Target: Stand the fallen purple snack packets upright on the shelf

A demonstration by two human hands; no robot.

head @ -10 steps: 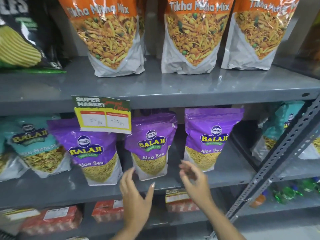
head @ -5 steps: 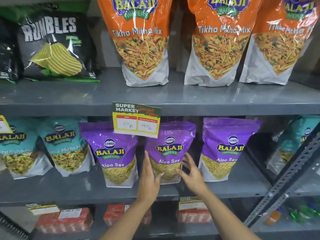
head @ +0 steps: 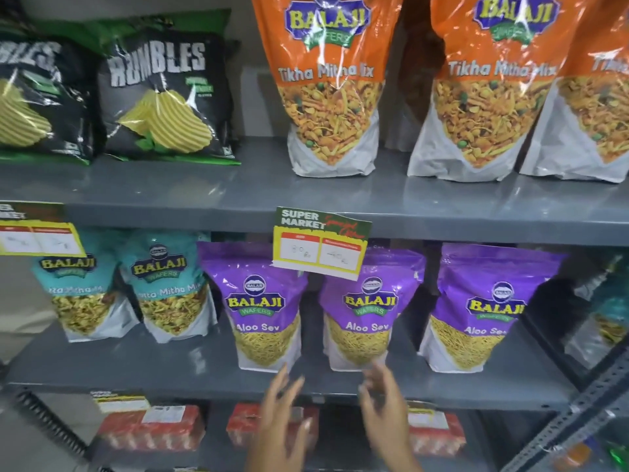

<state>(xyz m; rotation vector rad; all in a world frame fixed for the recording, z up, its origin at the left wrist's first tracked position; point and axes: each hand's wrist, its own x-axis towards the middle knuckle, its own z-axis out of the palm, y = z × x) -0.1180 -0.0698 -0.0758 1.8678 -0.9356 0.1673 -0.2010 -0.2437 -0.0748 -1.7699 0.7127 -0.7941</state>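
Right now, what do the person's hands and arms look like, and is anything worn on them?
Both are bare: the left hand and right hand show no gloves, rings, watch or sleeves on the forearms in view. The fingernails look fairly long. Motion blur hides finer detail.

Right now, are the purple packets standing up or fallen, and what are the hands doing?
Left purple packet: upright.
Middle purple packet: upright, top partly behind the price tag.
Right purple packet: upright.
Left hand: open, empty, below the shelf edge.
Right hand: open, empty, blurred, touching no packet.
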